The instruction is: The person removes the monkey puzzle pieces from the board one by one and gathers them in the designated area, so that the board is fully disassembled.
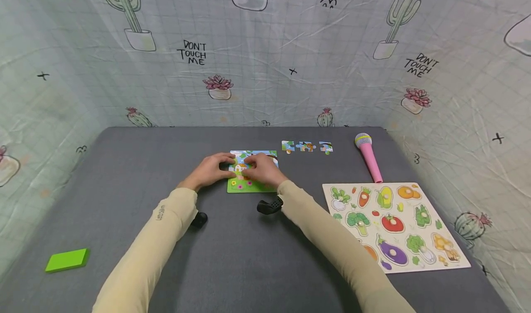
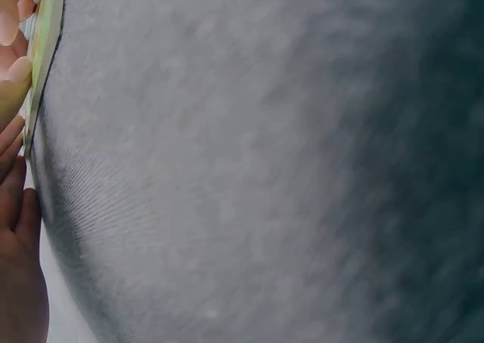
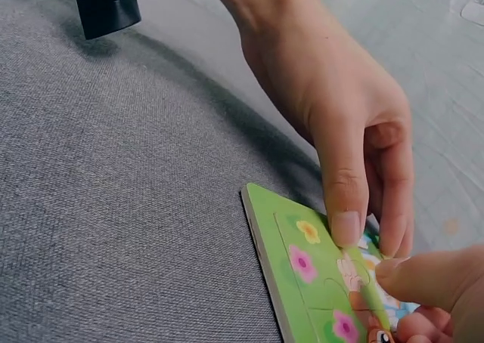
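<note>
A small jigsaw puzzle board point(image 1: 253, 187) lies in the middle of the table, green with flowers below and a house and sky above. My left hand point(image 1: 213, 169) is at its left side, thumb and fingers spread over the edge, the thumb extended onto the picture in the right wrist view. From the right, my right hand point(image 1: 265, 168) reaches over the board, thumb and fingertips down on the picture near the house. I cannot tell whether it pinches a piece. Just beyond the board lie three loose puzzle pieces point(image 1: 306, 146) in a row.
A pink toy microphone point(image 1: 370, 161) lies at the back right. In front of it is a wooden vegetable puzzle board point(image 1: 406, 227), partly behind my right sleeve. A green block point(image 1: 67, 260) sits at the front left. Patterned cloth point(image 1: 265, 64) hangs behind the table.
</note>
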`<state>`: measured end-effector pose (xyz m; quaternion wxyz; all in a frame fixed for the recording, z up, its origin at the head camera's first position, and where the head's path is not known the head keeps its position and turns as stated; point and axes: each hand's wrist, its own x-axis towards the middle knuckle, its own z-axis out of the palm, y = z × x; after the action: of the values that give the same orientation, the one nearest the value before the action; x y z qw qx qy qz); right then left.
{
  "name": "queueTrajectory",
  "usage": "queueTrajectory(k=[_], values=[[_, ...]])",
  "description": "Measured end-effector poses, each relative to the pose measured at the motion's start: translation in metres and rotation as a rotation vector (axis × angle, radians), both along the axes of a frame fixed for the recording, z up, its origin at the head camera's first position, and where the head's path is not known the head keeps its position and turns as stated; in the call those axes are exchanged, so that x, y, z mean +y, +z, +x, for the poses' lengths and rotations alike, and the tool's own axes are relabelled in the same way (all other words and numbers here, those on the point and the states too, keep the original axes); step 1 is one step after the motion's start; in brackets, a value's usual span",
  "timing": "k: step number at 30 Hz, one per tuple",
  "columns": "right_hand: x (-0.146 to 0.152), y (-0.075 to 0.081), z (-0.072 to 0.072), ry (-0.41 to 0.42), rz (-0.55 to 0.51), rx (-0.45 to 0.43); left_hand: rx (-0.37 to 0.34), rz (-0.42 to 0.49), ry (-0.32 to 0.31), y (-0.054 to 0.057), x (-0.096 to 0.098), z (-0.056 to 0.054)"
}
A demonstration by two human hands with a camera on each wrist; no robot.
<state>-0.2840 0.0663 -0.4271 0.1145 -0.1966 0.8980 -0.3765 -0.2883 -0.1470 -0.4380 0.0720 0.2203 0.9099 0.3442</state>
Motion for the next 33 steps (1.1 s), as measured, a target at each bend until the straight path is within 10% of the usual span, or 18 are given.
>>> queueTrajectory(k=[23, 33], values=[[-0.015, 0.007, 0.002, -0.063, 0.144, -0.034, -0.012, -0.039, -0.025, 0.005, 0.000, -0.002], [-0.014, 0.004, 0.004, -0.008, 0.144, 0.127, 0.007, -0.053, -0.038, 0.006, 0.001, -0.001]])
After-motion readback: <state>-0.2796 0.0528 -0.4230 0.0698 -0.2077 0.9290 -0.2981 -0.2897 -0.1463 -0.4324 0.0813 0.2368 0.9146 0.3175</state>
